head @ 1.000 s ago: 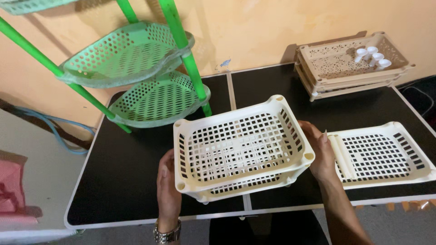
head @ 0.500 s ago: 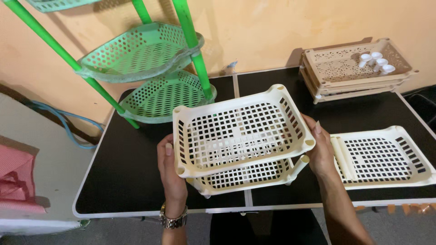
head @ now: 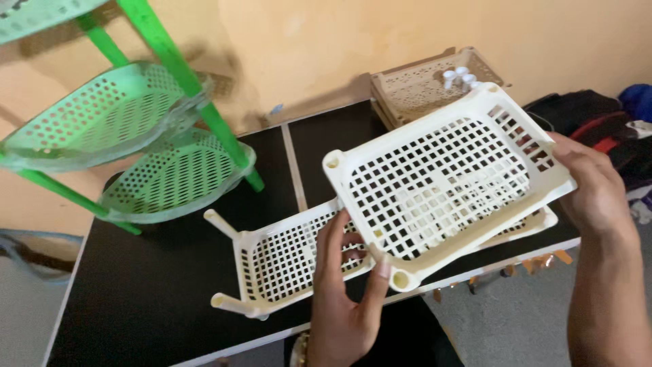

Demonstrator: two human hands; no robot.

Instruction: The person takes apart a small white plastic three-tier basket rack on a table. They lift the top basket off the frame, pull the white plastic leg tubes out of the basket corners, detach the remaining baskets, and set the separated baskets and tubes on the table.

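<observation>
1. Between your two hands, the upper cream lattice tray (head: 441,183) is lifted and tilted above the black counter (head: 156,299), clear of the tray beneath it.
2. Your left hand (head: 346,299) has its grip closed on the near corner, thumb up by the corner socket and fingers under the mesh.
3. Your right hand (head: 594,187) has its grip closed on the far short edge.
4. Just below your left grip, the lower cream tray (head: 285,261) lies on the counter with its pegs (head: 221,221) pointing outward to the left.
5. Beyond the right grip sit a stack of tan trays (head: 414,88) with small white caps (head: 458,76); well left of both grips stands a green corner rack (head: 136,136).
6. Judged from this, the two cream trays are separated and not joined; the green rack looks assembled.
</observation>
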